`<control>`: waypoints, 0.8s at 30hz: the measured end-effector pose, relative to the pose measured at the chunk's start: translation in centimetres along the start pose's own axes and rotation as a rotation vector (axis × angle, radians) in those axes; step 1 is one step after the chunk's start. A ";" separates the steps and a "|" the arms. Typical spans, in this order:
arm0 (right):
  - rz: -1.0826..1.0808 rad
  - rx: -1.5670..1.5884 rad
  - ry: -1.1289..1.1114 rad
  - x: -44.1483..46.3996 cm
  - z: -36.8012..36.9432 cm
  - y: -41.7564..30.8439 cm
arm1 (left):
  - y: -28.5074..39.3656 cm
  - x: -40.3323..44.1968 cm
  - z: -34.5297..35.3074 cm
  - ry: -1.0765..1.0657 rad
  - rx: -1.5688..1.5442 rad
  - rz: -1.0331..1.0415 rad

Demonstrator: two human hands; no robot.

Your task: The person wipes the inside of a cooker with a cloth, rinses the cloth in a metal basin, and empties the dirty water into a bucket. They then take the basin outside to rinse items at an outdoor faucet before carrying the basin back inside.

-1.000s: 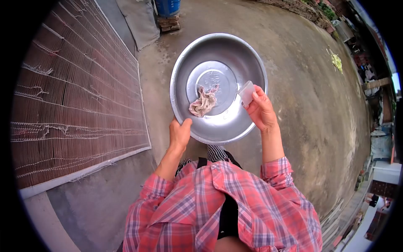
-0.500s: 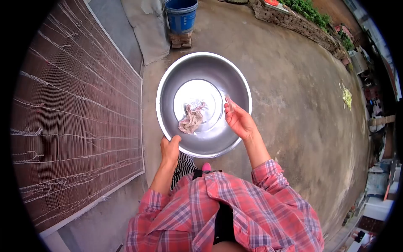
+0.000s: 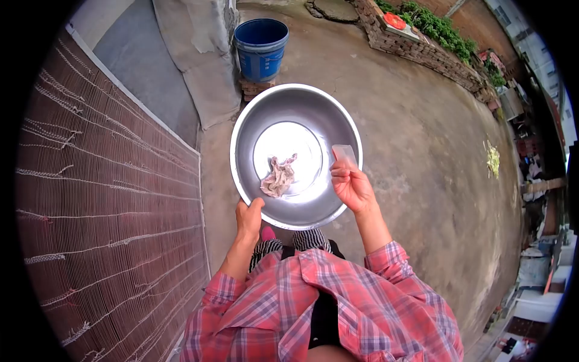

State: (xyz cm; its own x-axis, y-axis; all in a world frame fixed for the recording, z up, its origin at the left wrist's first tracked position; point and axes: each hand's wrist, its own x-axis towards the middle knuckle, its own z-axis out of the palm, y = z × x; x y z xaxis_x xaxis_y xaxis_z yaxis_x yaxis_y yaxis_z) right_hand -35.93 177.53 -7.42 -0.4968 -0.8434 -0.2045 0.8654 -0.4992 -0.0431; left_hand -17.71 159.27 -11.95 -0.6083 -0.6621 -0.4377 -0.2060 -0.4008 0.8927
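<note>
Your left hand (image 3: 249,218) grips the near-left rim of the metal basin (image 3: 289,108), thumb over the edge and the other fingers mostly hidden beneath it, while your right hand (image 3: 354,190) pinches a small translucent piece (image 3: 344,154) over the basin's right side. The crumpled cloth (image 3: 278,177) lies inside, left of centre and towards you. No other support for the basin is visible, so with one hand at its edge the wide bowl could twist or dip at the far side, and the cloth could slide across that smooth, shiny bottom. If your left thumb slips, perhaps because the rim is wet, the basin could drop towards the pink shoe (image 3: 268,233) or the concrete ground (image 3: 422,151). The translucent piece looks thin and slick; a loose pinch could let it flick out, and being so close to the right rim it might land outside rather than in the bowl. I cannot tell whether your right knuckles touch the metal; if they catch the rim, they could tip it. Stepping forward with the far edge unwatched could also bump the blue bucket (image 3: 260,60) perched on its stacked bricks (image 3: 256,88)
</note>
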 end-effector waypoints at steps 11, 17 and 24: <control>0.126 -0.278 -0.024 21.3 5.1 -13.2 | 6.9 20.0 9.9 0.101 -0.206 0.008; 0.196 -0.425 -0.018 32.5 9.0 -21.5 | 11.4 30.5 16.6 0.170 -0.499 -0.127; 0.257 -0.500 -0.071 46.0 13.3 -26.0 | 15.6 45.5 21.2 0.193 -0.488 -0.149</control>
State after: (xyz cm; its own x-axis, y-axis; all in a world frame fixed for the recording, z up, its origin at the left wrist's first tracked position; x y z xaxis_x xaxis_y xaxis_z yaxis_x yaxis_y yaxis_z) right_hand -82.13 149.12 -2.69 -0.2545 -0.9454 -0.2036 0.8762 -0.1364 -0.4622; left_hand -64.85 136.24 -15.64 -0.4385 -0.6617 -0.6081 0.1287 -0.7159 0.6862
